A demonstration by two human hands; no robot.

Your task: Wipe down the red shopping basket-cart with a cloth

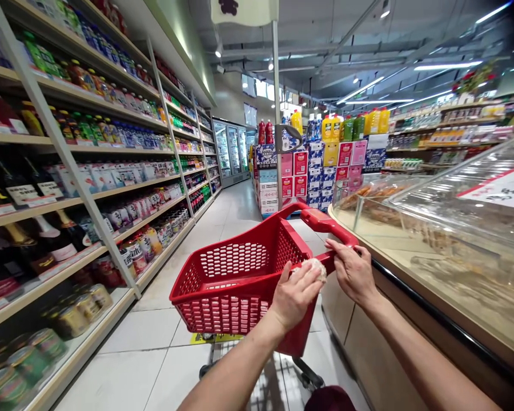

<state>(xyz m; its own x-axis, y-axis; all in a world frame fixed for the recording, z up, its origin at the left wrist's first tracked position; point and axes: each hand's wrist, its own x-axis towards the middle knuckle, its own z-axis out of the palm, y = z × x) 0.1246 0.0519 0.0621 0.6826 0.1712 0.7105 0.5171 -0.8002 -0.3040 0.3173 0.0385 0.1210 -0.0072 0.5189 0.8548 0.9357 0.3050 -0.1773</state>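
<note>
A red plastic shopping cart stands in the aisle in front of me, its perforated basket turned toward the left. My left hand presses a crumpled whitish cloth against the cart's near rim. Its fingers lie over the cloth, and part of the cloth shows past the fingertips. My right hand is on the red handle at its near right end, with the fingers curled over it. The palm side of both hands is hidden.
Drink shelves run along the left. A glass-covered food counter stands close on my right. Ahead are stacked drink cartons beside a pole, and glass-door fridges farther back. Pale floor tiles lie between.
</note>
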